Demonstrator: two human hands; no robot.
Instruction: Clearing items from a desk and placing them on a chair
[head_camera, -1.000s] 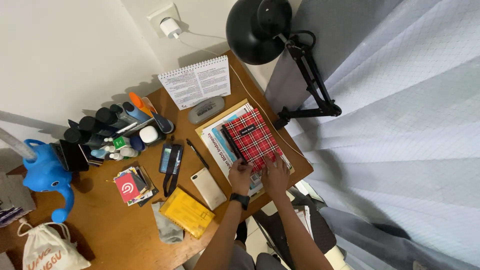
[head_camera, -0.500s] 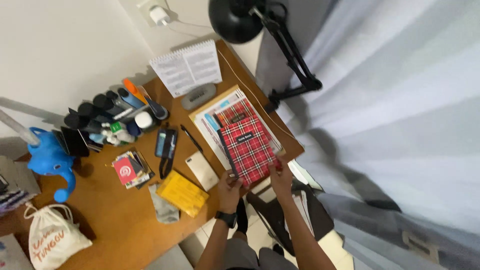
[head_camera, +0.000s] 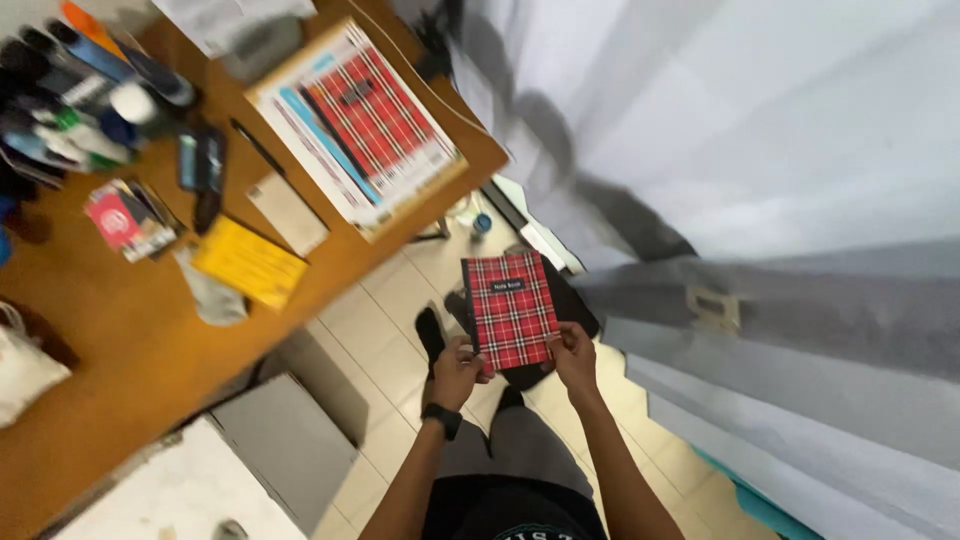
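Hands are meeting at the lower edge of a small red plaid notebook, which is hanging in the air above the tiled floor, clear of the wooden desk and just beside the grey curtain. The left hand, with a dark watch at its wrist, is pinching the bottom left corner; the right hand is pinching the bottom right corner, fingers curled around the cover. Nothing is lying between the notebook and the camera. On the desk, up and to the left, a second plaid notebook is lying on top of a large printed booklet near the desk's corner. Beside these a pale phone, a black pen, a yellow packet and a grey cloth are resting. Farther left a stack of cards and a cluster of bottles and tubes are crowding the desk's far side, blurred. A grey box is standing on the floor under the desk edge.
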